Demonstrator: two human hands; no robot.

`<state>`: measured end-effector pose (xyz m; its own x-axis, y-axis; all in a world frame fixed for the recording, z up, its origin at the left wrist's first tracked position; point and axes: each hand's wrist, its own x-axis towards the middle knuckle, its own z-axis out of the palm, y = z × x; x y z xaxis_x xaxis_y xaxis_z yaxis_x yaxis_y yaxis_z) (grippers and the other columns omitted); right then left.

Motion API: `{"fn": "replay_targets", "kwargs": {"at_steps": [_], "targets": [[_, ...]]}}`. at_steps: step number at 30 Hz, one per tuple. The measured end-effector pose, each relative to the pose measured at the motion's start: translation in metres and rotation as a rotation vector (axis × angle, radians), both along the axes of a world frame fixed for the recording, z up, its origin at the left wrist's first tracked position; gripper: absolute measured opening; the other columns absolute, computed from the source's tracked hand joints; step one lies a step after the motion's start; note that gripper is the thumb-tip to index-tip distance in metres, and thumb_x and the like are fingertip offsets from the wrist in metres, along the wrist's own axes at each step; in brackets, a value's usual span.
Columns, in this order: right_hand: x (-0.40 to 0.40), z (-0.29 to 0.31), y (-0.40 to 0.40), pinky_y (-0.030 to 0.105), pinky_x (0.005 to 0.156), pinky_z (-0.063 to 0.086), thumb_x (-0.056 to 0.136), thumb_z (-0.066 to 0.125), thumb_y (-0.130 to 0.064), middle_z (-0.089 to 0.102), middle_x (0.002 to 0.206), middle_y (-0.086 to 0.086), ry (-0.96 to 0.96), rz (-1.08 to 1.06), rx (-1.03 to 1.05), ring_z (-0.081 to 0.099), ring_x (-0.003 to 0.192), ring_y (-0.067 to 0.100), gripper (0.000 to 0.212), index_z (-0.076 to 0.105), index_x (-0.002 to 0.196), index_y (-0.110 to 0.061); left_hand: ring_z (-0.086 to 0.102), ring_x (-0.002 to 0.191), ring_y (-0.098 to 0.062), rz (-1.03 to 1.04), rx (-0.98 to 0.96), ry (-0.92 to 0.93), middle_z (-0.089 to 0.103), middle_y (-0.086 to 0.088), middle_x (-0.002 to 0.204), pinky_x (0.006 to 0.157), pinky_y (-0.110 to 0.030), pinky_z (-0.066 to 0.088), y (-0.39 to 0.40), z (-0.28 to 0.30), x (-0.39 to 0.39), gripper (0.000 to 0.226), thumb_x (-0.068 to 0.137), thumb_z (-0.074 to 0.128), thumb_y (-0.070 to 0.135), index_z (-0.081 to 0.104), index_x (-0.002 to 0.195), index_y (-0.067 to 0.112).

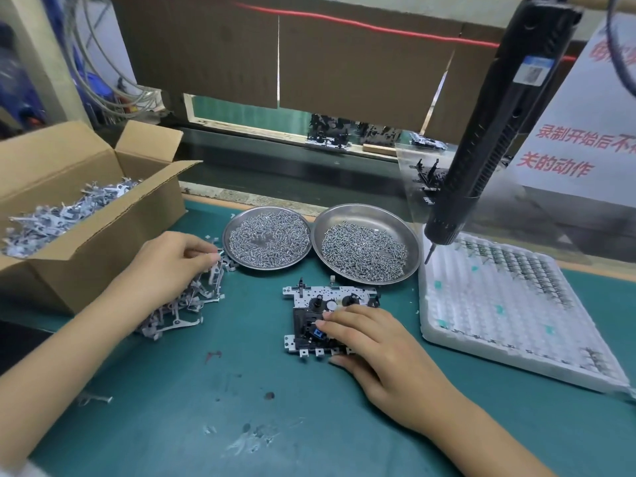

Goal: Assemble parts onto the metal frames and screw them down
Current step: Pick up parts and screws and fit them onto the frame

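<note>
Green mat [192, 383] held the frame [321, 313] at centre, just below two screw dishes [366, 247]. The right hand [370, 342] lay over the frame's right part, fingers fairly straight, pressing on it. The left hand [172, 266] sat on a heap of metal parts [187, 304] beside the box [69, 208], fingertips pinching one part. A screwdriver [488, 132] hung over the tray [509, 311]

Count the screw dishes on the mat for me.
2. The left dish sits behind the left hand, touching the right dish, which sits behind the frame near the white tray. No others show.
</note>
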<state>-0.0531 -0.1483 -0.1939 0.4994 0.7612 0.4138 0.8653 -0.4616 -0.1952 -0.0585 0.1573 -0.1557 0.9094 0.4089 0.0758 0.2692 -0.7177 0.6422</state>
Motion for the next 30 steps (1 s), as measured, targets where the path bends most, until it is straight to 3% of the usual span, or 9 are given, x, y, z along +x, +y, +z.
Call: {"fn": "replay_targets", "kwargs": {"at_steps": [5,9,13,17,25,30], "targets": [[0.000,0.000,0.001,0.039,0.097,0.045,0.092,0.057,-0.025,0.061,0.126,-0.004,0.010,-0.003,-0.002,0.055,0.117,0.020,0.036,0.061,0.126,-0.016,0.057,0.078,-0.001,-0.030,0.002,-0.012,0.066,0.011,0.081,0.062,-0.021,0.039,-0.001,-0.002,-0.002,0.004,0.087,0.067,0.029,0.069,0.083,0.027],[0.000,0.000,0.001,0.038,0.097,0.045,0.091,0.058,-0.025,0.061,0.125,-0.004,0.004,-0.008,0.000,0.055,0.117,0.021,0.036,0.061,0.126,-0.016,0.055,0.071,0.000,-0.069,0.116,-0.010,0.063,0.012,0.075,0.058,-0.018,0.038,-0.005,-0.007,-0.001,0.006,0.086,0.068,0.023,0.069,0.092,0.021],[0.000,0.000,0.000,0.038,0.098,0.045,0.092,0.056,-0.026,0.060,0.126,-0.004,0.011,-0.006,-0.002,0.054,0.118,0.019,0.036,0.060,0.127,-0.017,0.050,0.068,0.001,-0.068,0.157,-0.001,0.062,0.014,0.075,0.061,-0.028,0.038,-0.008,-0.008,0.001,0.019,0.082,0.072,0.032,0.066,0.098,0.022],[0.000,0.000,0.001,0.038,0.098,0.045,0.094,0.054,-0.029,0.060,0.127,-0.005,0.016,-0.004,0.006,0.054,0.118,0.020,0.036,0.060,0.127,-0.017,0.051,0.068,0.000,-0.059,0.138,0.033,0.062,0.011,0.076,0.057,-0.023,0.037,-0.008,-0.009,0.003,0.018,0.081,0.074,0.031,0.069,0.094,0.021],[0.000,0.001,0.001,0.037,0.096,0.046,0.091,0.058,-0.025,0.061,0.125,-0.004,-0.005,-0.002,0.012,0.056,0.115,0.020,0.036,0.061,0.126,-0.016,0.057,0.071,-0.008,-0.107,0.083,0.081,0.062,0.010,0.086,0.067,-0.030,0.045,-0.010,-0.003,-0.002,0.053,0.060,0.087,0.037,0.054,0.100,0.028],[0.000,0.001,0.002,0.035,0.097,0.045,0.090,0.058,-0.025,0.061,0.125,-0.005,-0.021,0.000,0.012,0.055,0.115,0.018,0.036,0.061,0.125,-0.017,0.056,0.070,-0.008,-0.101,0.074,0.068,0.064,0.013,0.085,0.074,-0.036,0.051,-0.011,0.000,-0.003,0.055,0.056,0.090,0.035,0.057,0.100,0.030]]}}
